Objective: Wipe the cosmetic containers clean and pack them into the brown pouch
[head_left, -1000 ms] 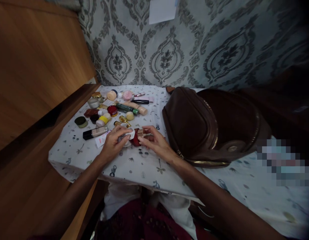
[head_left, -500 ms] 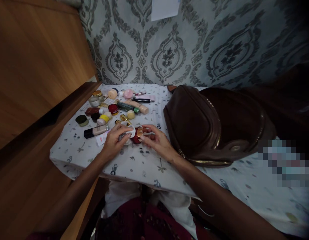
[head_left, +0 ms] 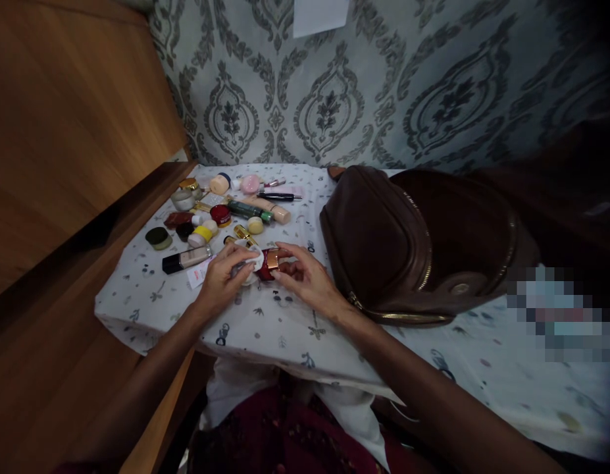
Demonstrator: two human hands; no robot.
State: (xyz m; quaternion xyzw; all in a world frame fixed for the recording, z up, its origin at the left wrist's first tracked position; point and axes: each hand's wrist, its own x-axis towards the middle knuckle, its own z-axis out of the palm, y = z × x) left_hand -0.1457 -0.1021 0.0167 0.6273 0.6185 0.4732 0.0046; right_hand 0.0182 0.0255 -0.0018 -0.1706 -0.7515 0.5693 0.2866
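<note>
My left hand (head_left: 220,280) is closed round a white pad (head_left: 255,263) and presses it against a small red bottle with a gold cap (head_left: 270,262). Facing it, my right hand (head_left: 305,276) pinches the bottle's gold-cap end with fingers curled. Both hands meet just above the white patterned tablecloth (head_left: 265,322), near the table's front edge. Part of the bottle is hidden behind the pad and my fingers.
Several cosmetic jars, tubes and bottles (head_left: 220,214) lie scattered behind my hands, including a foundation bottle with a black cap (head_left: 186,260). A large brown leather bag (head_left: 413,243) lies unzipped to the right. A wooden panel (head_left: 62,131) stands at the left, patterned wallpaper (head_left: 334,85) behind.
The bottle has turned slightly in my right fingers, and the pad has shifted a little on it. Both hands stay in the same spot.
</note>
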